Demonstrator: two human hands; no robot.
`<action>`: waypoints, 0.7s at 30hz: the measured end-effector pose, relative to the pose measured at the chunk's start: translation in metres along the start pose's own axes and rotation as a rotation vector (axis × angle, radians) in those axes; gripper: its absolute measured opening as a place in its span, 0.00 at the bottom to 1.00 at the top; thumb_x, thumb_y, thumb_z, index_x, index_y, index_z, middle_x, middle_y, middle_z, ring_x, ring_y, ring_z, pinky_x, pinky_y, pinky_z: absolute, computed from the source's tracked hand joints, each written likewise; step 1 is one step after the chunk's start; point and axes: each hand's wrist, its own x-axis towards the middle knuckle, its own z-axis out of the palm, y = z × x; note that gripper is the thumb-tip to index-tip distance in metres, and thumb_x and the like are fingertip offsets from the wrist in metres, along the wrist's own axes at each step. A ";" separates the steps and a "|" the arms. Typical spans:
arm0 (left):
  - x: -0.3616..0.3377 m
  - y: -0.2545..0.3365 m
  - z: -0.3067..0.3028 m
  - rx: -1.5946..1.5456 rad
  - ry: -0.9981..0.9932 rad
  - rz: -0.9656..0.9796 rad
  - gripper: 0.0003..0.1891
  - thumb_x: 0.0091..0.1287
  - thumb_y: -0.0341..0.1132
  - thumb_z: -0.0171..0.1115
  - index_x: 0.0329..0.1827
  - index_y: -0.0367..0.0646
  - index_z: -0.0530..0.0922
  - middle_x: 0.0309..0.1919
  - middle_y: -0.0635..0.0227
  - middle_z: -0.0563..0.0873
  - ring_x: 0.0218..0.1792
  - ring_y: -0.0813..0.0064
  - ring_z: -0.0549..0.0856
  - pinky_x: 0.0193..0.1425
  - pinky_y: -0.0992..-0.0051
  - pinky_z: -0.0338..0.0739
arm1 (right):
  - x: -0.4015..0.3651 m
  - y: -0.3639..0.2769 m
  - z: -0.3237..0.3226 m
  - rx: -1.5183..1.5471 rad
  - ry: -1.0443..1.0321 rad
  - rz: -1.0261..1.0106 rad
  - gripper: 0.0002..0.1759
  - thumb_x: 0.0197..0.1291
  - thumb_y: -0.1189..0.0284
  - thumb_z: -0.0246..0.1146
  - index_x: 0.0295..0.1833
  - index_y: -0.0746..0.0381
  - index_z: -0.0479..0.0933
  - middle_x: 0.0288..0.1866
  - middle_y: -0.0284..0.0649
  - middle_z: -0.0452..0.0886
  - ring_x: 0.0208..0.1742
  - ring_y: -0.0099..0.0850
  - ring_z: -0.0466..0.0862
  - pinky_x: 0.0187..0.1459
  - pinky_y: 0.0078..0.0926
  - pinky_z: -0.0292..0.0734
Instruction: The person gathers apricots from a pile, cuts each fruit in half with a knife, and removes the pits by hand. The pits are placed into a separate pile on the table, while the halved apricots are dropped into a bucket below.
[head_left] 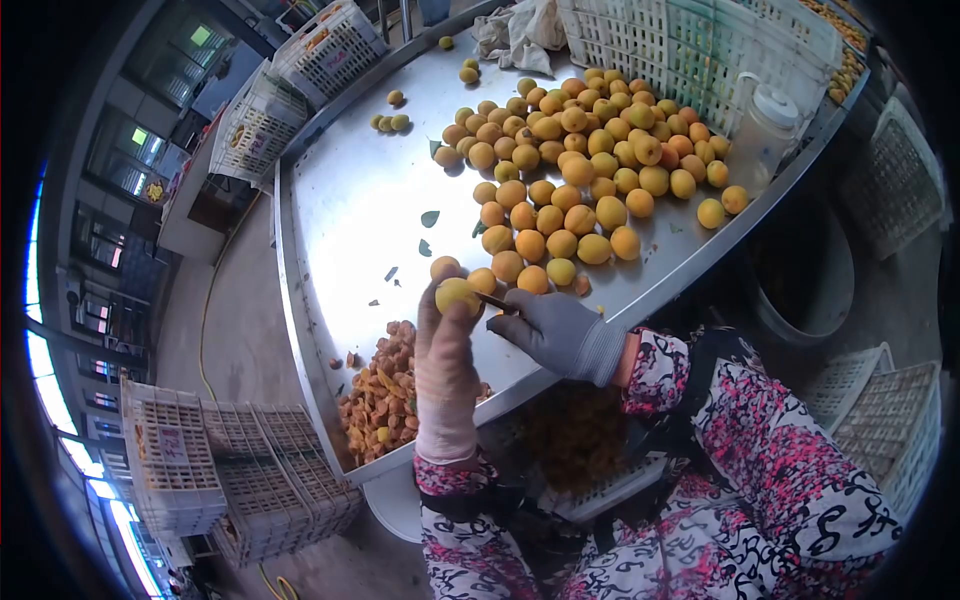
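My left hand (445, 360), in a pale covering up to the fingers, is closed around a yellow apricot (457, 295) over the front of the metal table (340, 220). My right hand (558, 333), in a grey glove, grips a small dark knife (496, 302) whose tip meets the apricot's right side. Just beyond both hands spreads a large heap of yellow-orange apricots (577, 170). Beside my left wrist lies a pile of brown apricot pits (388, 388) at the table's near left corner.
White plastic crates (650, 45) stand along the table's far side, near a clear jar with a white lid (775, 105) and a crumpled cloth (520, 35). More crates (175, 455) are stacked on the left floor. A dark bucket (805, 275) stands right. Loose leaves (429, 218) dot the tabletop.
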 end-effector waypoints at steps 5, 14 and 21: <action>-0.005 0.003 0.002 0.161 -0.059 0.054 0.24 0.68 0.39 0.58 0.63 0.37 0.67 0.53 0.64 0.76 0.54 0.73 0.77 0.60 0.71 0.71 | 0.003 0.011 0.022 0.082 0.087 -0.130 0.19 0.66 0.57 0.54 0.50 0.62 0.72 0.35 0.52 0.81 0.37 0.51 0.81 0.36 0.42 0.76; 0.003 -0.014 0.004 -0.169 0.072 0.029 0.23 0.67 0.46 0.59 0.58 0.37 0.72 0.48 0.62 0.81 0.51 0.70 0.80 0.57 0.72 0.75 | -0.003 0.003 0.016 0.063 0.196 -0.120 0.17 0.66 0.59 0.55 0.47 0.63 0.71 0.28 0.53 0.79 0.32 0.52 0.81 0.31 0.44 0.74; -0.002 -0.011 0.006 -0.060 0.111 0.149 0.22 0.69 0.43 0.56 0.58 0.36 0.71 0.51 0.60 0.79 0.53 0.69 0.78 0.60 0.71 0.73 | -0.004 0.006 0.018 0.018 0.125 -0.138 0.17 0.66 0.57 0.55 0.43 0.63 0.70 0.27 0.53 0.79 0.31 0.52 0.81 0.30 0.44 0.74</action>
